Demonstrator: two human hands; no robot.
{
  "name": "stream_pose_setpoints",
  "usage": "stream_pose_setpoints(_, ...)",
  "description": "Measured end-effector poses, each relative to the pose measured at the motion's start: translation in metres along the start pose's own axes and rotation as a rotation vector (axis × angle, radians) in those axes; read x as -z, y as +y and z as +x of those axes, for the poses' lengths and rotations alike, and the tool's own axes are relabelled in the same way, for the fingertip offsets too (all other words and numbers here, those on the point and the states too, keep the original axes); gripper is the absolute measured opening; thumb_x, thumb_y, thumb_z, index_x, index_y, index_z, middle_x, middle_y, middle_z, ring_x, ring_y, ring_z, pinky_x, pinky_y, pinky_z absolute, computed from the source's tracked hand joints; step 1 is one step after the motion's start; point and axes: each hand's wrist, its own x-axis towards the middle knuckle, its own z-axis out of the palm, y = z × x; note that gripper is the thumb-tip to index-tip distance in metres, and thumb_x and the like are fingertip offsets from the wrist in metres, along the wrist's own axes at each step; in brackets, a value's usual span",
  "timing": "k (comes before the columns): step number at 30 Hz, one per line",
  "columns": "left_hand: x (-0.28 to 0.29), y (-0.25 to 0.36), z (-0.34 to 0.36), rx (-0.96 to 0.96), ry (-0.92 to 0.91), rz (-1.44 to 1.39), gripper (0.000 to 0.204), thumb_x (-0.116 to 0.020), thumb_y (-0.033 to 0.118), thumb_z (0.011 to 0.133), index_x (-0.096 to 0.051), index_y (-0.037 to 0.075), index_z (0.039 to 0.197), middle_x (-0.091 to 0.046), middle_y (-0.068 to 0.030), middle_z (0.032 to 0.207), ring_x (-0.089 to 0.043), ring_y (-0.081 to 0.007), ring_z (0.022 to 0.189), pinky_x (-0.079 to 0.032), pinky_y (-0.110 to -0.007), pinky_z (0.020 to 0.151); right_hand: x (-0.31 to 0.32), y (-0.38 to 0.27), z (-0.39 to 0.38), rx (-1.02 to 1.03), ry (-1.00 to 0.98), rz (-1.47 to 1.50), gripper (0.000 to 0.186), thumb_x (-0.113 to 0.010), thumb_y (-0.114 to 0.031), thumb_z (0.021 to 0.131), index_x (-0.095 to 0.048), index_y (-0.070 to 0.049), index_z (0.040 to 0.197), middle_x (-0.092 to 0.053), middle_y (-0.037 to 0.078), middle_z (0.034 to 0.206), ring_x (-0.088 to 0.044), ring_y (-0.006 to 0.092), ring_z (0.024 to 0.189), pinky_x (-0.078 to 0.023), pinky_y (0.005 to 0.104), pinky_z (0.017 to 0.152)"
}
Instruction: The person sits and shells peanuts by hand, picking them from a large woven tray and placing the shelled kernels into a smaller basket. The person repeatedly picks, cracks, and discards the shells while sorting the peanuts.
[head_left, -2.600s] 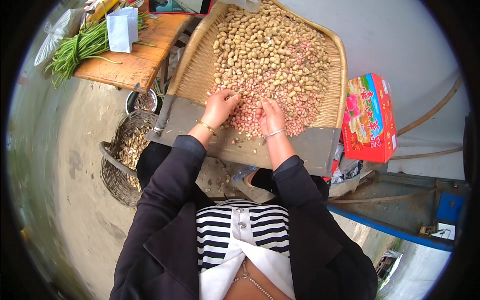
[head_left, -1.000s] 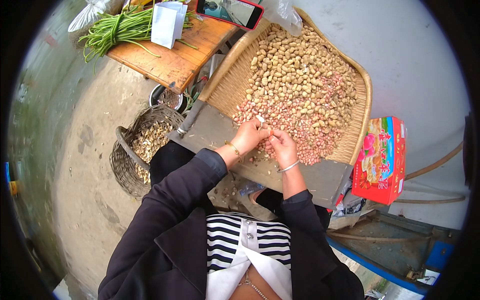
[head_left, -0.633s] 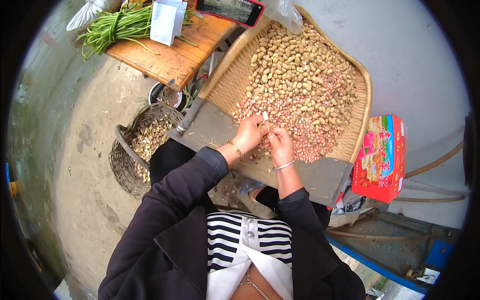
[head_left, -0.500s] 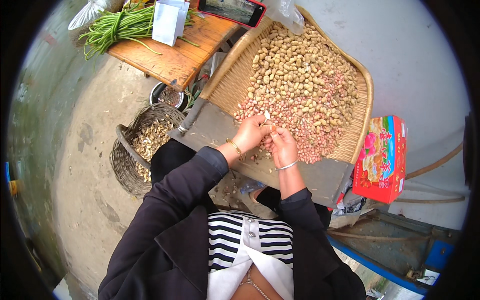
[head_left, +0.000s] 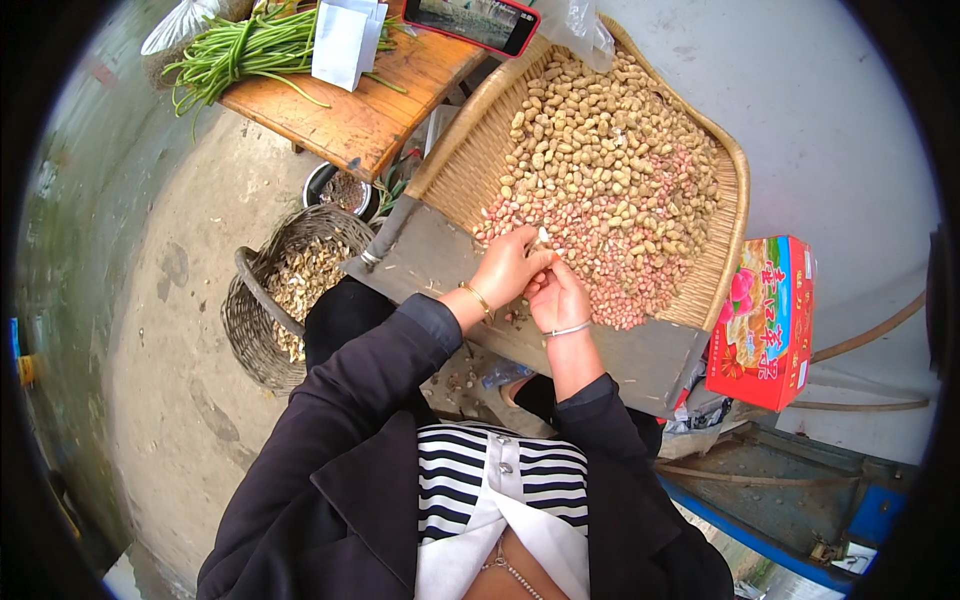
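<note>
My left hand (head_left: 503, 270) is closed in a pinch, with a pale piece of peanut shell (head_left: 543, 237) showing at its thumb and fingertips. My right hand (head_left: 561, 302) meets it from the right, fingers curled in and touching the left fingertips; what lies inside them is hidden. Both hands hover over the front lip of a wide woven winnowing basket (head_left: 447, 170). Unshelled peanuts (head_left: 580, 125) fill its far part, while pinkish shelled kernels (head_left: 612, 285) spread nearer to my hands and along the right.
A wicker basket (head_left: 243, 320) of empty shells stands on the floor at left, beside a metal pot (head_left: 368, 200). Green long beans (head_left: 225, 62), folded paper (head_left: 342, 45) and a phone (head_left: 480, 22) lie on a wooden table (head_left: 350, 125). A red box (head_left: 765, 325) sits at right.
The fingers of both hands have shifted slightly against each other. My right hand has turned and curled closer under the left. The whole view has moved a little.
</note>
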Motion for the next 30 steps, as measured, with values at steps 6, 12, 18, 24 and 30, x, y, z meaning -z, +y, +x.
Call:
stream_pose_setpoints(6,-0.001,-0.030,0.009,-0.032,0.077,0.242,0.027,-0.064,0.022,0.075,-0.052,-0.001,0.067,-0.055,-0.0141,0.057,-0.055,-0.0203,0.051,-0.043,-0.032,0.048,-0.003,0.002,0.001,0.167,0.106,-0.157,0.012,-0.056,-0.014,0.083,-0.053,-0.004,0.087,-0.054,0.002,0.074,-0.050,0.0103,0.063,-0.043,0.0232,0.054)
stream_pose_setpoints(12,-0.005,-0.034,0.010,0.003,0.023,0.158,0.027,-0.063,0.022,0.077,-0.052,-0.001,0.068,-0.055,-0.0102,0.057,-0.053,-0.0155,0.051,-0.043,-0.029,0.047,-0.003,0.001,-0.001,0.206,0.134,-0.206,0.009,-0.055,-0.014,0.084,-0.051,-0.005,0.084,-0.054,0.003,0.073,-0.050,0.0105,0.058,-0.043,0.0222,0.050)
stream_pose_setpoints(18,-0.003,-0.032,0.009,0.176,-0.180,-0.230,0.017,-0.058,0.017,0.082,-0.052,0.002,0.075,-0.055,-0.0026,0.058,-0.050,-0.0080,0.050,-0.038,-0.022,0.043,0.000,-0.002,-0.003,0.170,0.095,-0.235,0.010,-0.053,-0.014,0.085,-0.051,-0.004,0.083,-0.053,0.003,0.068,-0.050,0.0106,0.057,-0.043,0.0221,0.049)
stream_pose_setpoints(24,0.000,-0.024,0.008,0.337,-0.209,-0.595,0.010,-0.053,0.014,0.084,-0.052,0.006,0.080,-0.052,-0.0002,0.060,-0.046,-0.0072,0.048,-0.032,-0.019,0.041,0.007,-0.006,-0.001,0.142,0.043,-0.253,0.014,-0.049,-0.015,0.087,-0.052,-0.002,0.090,-0.056,0.006,0.072,-0.051,0.0119,0.058,-0.043,0.0229,0.051)
stream_pose_setpoints(30,0.002,-0.029,0.012,0.333,-0.288,-0.789,0.009,-0.050,0.012,0.085,-0.052,0.005,0.081,-0.051,-0.0010,0.061,-0.048,-0.0081,0.052,-0.032,-0.018,0.041,0.005,-0.012,-0.001,0.165,-0.052,-0.260,0.019,-0.043,-0.016,0.089,-0.052,0.000,0.096,-0.056,0.007,0.078,-0.051,0.0123,0.061,-0.042,0.0242,0.054)
